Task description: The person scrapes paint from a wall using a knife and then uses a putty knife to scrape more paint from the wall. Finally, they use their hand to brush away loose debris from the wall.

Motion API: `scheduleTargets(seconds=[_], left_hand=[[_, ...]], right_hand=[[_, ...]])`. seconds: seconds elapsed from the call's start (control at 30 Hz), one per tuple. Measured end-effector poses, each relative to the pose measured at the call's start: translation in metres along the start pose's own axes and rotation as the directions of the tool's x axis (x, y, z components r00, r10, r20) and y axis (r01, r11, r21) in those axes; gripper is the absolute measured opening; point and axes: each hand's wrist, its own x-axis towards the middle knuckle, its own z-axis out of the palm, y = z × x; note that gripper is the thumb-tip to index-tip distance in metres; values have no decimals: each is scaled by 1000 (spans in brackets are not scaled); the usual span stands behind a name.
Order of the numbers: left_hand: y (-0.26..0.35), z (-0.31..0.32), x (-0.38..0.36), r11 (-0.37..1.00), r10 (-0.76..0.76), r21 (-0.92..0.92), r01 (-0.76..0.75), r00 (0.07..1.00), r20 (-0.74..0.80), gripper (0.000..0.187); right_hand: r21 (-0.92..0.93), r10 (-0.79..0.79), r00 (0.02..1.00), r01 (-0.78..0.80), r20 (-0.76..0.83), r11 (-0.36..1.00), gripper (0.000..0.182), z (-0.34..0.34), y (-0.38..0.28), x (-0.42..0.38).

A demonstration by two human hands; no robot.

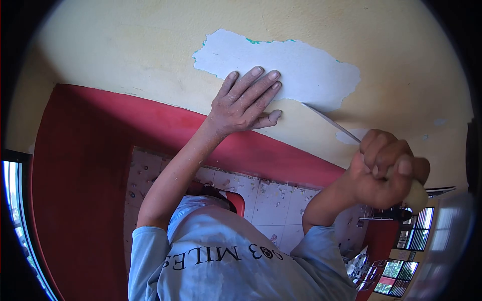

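Observation:
My left hand (pixel 246 100) lies flat with fingers spread on a yellow painted wall (pixel 125 50), its fingertips on the lower edge of a bare white patch (pixel 301 70) where the paint is gone. My right hand (pixel 389 168) is fisted around the pale handle of a scraper (pixel 326 119). The thin metal blade runs up and left from the fist, and its tip touches the wall at the lower edge of the white patch, just right of my left thumb. A smaller bare spot (pixel 351 135) shows beside the blade.
A red painted band (pixel 100 150) runs below the yellow. Pale floor tiles (pixel 271 200) carry several paint flakes. My light blue shirt (pixel 221 256) fills the bottom. A window (pixel 15 210) is at the left edge, and louvred windows (pixel 401 271) at lower right.

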Motion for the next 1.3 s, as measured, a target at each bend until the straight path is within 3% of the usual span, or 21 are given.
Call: scheduleTargets(seconds=[0.1,0.2,0.33,0.47,0.5,0.6,0.73,0.77,0.9,1.03,1.13,1.27,1.3], left_hand=[[-2,0,0,1000,0,3,0,1000,2,45],[0,0,0,1000,1,3,-1,1000,1,45],[-1,0,0,1000,1,10,-1,1000,5,45],[-1,0,0,1000,-3,6,3,1000,-4,45],[-1,0,1,1000,1,2,-1,1000,0,45],[-1,-1,-1,1000,4,10,-4,1000,11,44],[-1,1,0,1000,10,1,-10,1000,2,44],[-2,1,-1,1000,9,-4,-9,1000,3,44],[0,-1,0,1000,7,12,-7,1000,14,45],[-2,-1,0,1000,1,2,-1,1000,12,45],[-1,-1,-1,1000,2,0,-2,1000,10,45],[-2,0,-1,1000,4,3,-4,1000,12,44],[-2,-1,-2,1000,0,9,0,1000,17,44]], right_hand=[[156,-129,992,127,2,980,13,-3,-9,2],[-66,20,996,-26,-88,997,13,7,5,-1],[177,-127,992,125,-3,976,16,-3,-5,1],[29,-11,1000,11,-14,1000,14,2,5,-2],[70,-65,996,61,55,996,14,0,1,-3],[160,-98,995,98,-5,982,13,-1,1,-3],[102,-80,996,75,43,992,13,3,3,-1],[190,-118,993,111,22,976,13,0,-1,-1],[-25,35,999,-36,-38,999,8,7,8,-3],[182,-136,990,142,-45,973,8,1,2,-3],[-38,41,999,-40,12,998,7,6,9,-2],[190,-138,990,136,-4,972,16,6,-4,1],[102,-110,992,115,-56,988,14,12,4,-1]])
